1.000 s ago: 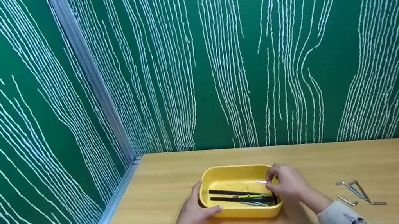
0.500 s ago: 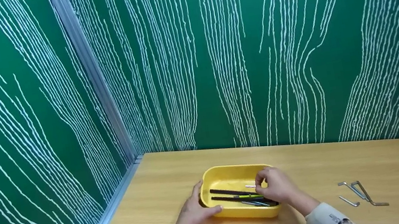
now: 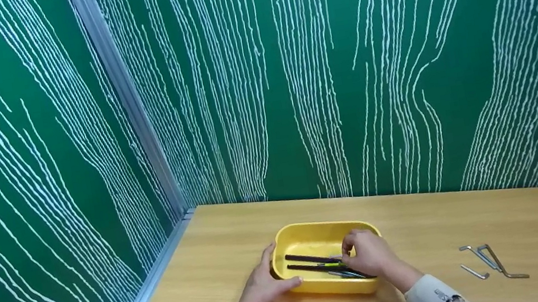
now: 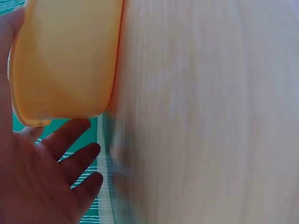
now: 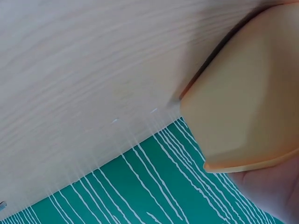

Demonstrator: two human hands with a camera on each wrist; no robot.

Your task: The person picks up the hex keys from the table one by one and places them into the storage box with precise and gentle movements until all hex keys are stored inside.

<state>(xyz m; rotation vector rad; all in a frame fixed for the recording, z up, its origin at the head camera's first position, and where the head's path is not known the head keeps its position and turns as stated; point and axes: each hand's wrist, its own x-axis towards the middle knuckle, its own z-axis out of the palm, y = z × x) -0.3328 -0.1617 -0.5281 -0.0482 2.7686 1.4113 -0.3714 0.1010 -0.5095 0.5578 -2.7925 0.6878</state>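
Note:
A yellow plastic bin (image 3: 321,288) stands on the table; its outer wall fills part of both wrist views. My left hand (image 3: 266,285) holds its left end, thumb over the front rim and fingers around the back corner. In the left wrist view several fingers (image 4: 77,163) are spread off the bin. Over the right half of the bin, my right hand (image 3: 368,252) pinches a thin silver rod (image 3: 335,256), mostly hidden by the fingers. Beneath lie black sticks (image 3: 308,267), a yellow-green slim piece (image 3: 335,264) and thin silver rods (image 3: 347,274), partly covered by the hand.
To the right on the wooden table (image 3: 236,220) lie several bent metal hex keys, among them a short one (image 3: 475,272) and a long one (image 3: 502,264). Green panels (image 3: 280,117) with white wavy lines enclose the back and left; a metal post (image 3: 130,97) marks their corner.
My right hand has moved left and slightly down inside the bin, carrying the thin silver rod toward the black sticks. My left hand has kept its hold on the bin.

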